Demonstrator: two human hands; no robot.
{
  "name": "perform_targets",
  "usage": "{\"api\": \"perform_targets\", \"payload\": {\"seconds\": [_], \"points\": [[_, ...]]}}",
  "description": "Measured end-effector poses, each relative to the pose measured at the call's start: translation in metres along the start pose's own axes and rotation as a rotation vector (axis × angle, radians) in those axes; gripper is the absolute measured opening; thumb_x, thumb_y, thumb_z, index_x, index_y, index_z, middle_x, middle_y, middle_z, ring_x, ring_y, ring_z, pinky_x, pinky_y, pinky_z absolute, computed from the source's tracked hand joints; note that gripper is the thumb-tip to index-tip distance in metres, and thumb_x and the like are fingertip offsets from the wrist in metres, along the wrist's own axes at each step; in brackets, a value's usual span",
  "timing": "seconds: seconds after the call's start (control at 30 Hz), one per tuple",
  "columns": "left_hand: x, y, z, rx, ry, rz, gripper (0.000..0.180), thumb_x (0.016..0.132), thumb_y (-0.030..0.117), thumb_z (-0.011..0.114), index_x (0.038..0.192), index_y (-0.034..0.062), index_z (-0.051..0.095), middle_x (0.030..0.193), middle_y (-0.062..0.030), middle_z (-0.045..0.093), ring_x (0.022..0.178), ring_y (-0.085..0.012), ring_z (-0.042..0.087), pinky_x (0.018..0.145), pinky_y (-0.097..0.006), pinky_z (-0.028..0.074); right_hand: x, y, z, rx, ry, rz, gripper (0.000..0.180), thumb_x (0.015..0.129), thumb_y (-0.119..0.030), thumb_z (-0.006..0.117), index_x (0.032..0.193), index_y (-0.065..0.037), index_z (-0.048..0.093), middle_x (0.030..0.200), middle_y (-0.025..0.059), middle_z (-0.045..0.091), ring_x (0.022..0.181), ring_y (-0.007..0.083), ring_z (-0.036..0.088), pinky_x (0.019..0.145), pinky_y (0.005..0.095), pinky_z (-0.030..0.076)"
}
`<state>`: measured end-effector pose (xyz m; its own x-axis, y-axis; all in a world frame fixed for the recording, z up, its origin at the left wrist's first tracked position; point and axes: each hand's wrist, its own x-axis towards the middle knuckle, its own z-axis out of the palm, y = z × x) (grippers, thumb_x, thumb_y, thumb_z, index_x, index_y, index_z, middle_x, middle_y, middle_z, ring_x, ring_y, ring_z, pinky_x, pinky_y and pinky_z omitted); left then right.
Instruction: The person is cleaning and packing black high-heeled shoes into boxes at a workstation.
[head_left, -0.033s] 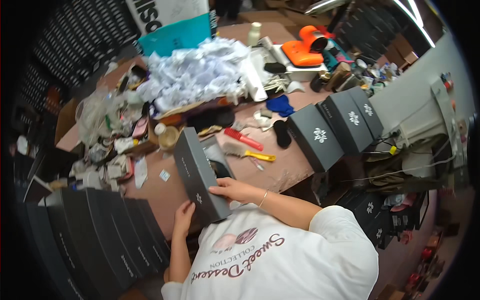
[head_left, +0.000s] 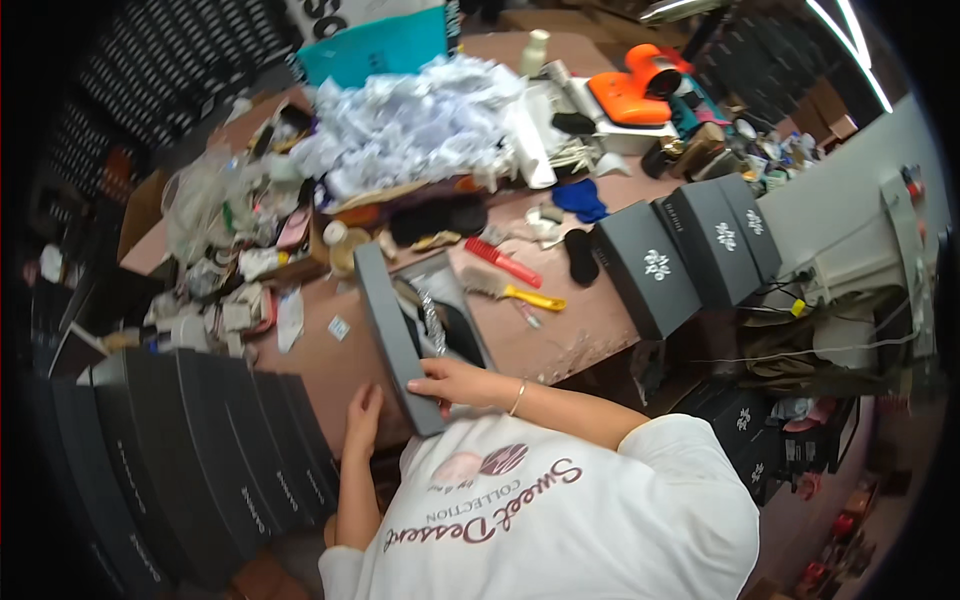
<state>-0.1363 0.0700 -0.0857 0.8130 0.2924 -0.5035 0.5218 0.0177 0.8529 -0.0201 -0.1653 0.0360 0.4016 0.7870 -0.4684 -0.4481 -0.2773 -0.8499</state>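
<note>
Nearest me was the white shirt, with a row of dark grey boxes standing to its left. The left hand was loosely curled just beside the lid, apparently holding nothing; whether a fingertip touched it, I could not tell. The right hand had a narrow grip on the lid's edge, and the lid stood tilted on its side. Partly hidden behind it, the open shoebox sat on the table, with dark shoes and a silvery strap showing inside.

I judged the step to be handling the lid, though whether it was coming off or going on I couldn't say. To my mind, the next move called for the left hand to take the free edge, so I could turn the lid without knocking the shoes.

Farther out lay a yellow-handled brush and a red brush, then, farthest, a heap of crumpled paper and an orange machine.
</note>
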Motion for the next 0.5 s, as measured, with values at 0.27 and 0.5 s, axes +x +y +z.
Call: {"api": "perform_targets", "payload": {"seconds": [0.27, 0.5], "points": [[-0.029, 0.067, -0.047, 0.673, 0.499, 0.484, 0.047, 0.083, 0.017, 0.065, 0.125, -0.0002, 0.052, 0.129, -0.0216, 0.05, 0.12, -0.0353, 0.047, 0.1, -0.04, 0.038, 0.001, 0.012, -0.052, -0.925, 0.554, -0.403, 0.029, 0.081, -0.014, 0.063, 0.105, 0.002, 0.061, 0.097, 0.0192, 0.061, 0.087, 0.0348, 0.061, 0.077, 0.0395, 0.049], [-0.004, 0.115, 0.116, 1.166, -0.393, 0.829, 0.041, 0.077, 0.017, 0.065, 0.113, -0.0001, 0.059, 0.123, -0.0171, 0.055, 0.121, -0.0323, 0.047, 0.104, -0.043, 0.034, 0.062, 0.038, -0.084, -1.547, 0.774, -0.307, 0.031, 0.079, -0.017, 0.061, 0.107, -0.006, 0.058, 0.089, 0.0173, 0.063, 0.088, 0.0327, 0.061, 0.078, 0.0459, 0.046]]}}
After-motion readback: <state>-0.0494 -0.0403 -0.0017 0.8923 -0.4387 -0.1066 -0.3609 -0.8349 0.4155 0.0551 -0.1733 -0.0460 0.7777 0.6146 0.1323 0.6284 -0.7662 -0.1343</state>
